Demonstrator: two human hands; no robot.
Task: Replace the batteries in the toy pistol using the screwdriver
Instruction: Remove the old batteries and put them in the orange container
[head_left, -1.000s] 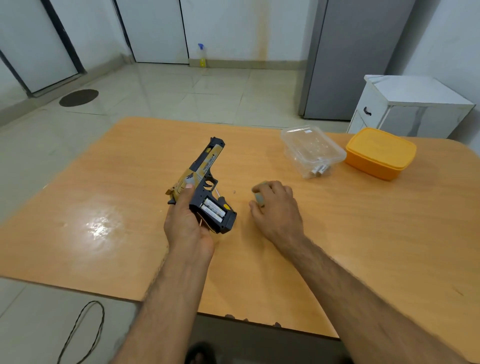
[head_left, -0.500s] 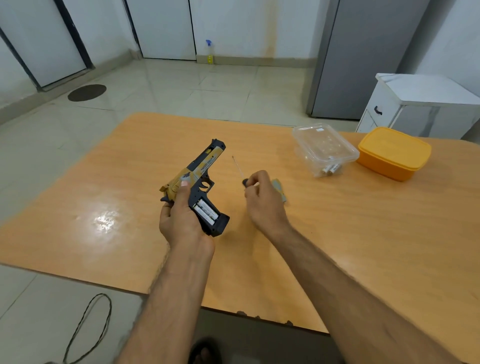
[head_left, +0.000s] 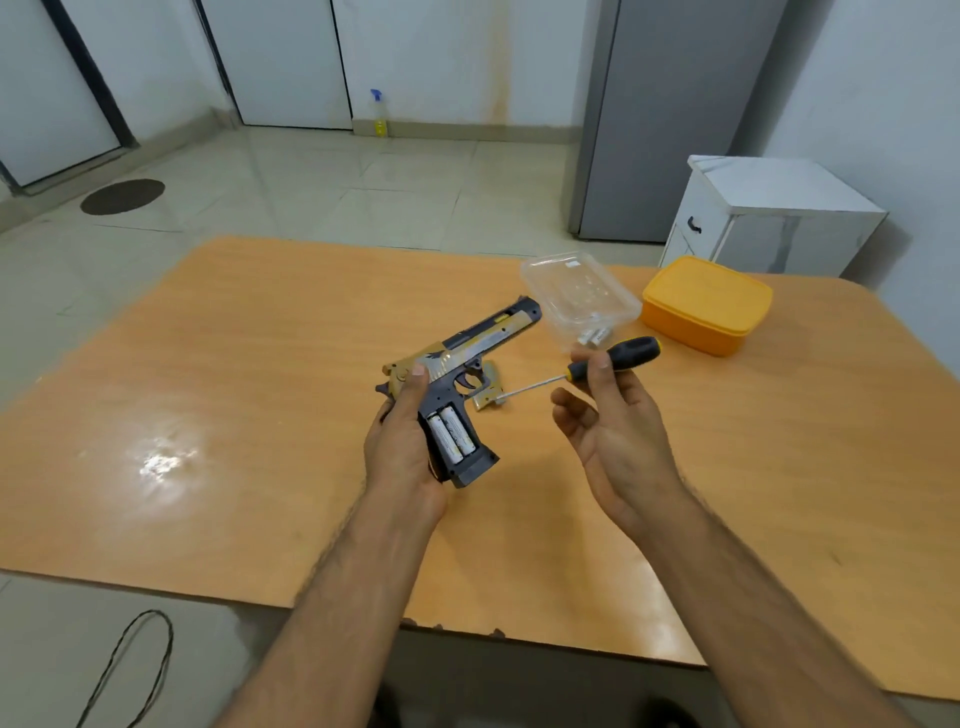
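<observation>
My left hand (head_left: 400, 447) grips the gold and black toy pistol (head_left: 467, 348) by its grip, above the table. The grip's compartment is uncovered and two white batteries (head_left: 451, 435) lie side by side in it. My right hand (head_left: 608, 426), palm up, pinches the black and yellow handle of the screwdriver (head_left: 608, 361); its thin shaft points left toward the pistol. The gold battery cover (head_left: 489, 393) lies on the table under the trigger guard, near the screwdriver tip.
A clear plastic tray (head_left: 576, 291) with loose batteries (head_left: 595, 336) at its near edge sits on the wooden table (head_left: 234, 415), with an orange lidded box (head_left: 706, 304) to its right. Beyond the table stand a white cabinet (head_left: 769, 218) and a grey fridge. A cable loops on the floor.
My right hand rose from the table holding the screwdriver and turned palm up, handle to the right. The left hand tilted the pistol so its barrel points further right.
</observation>
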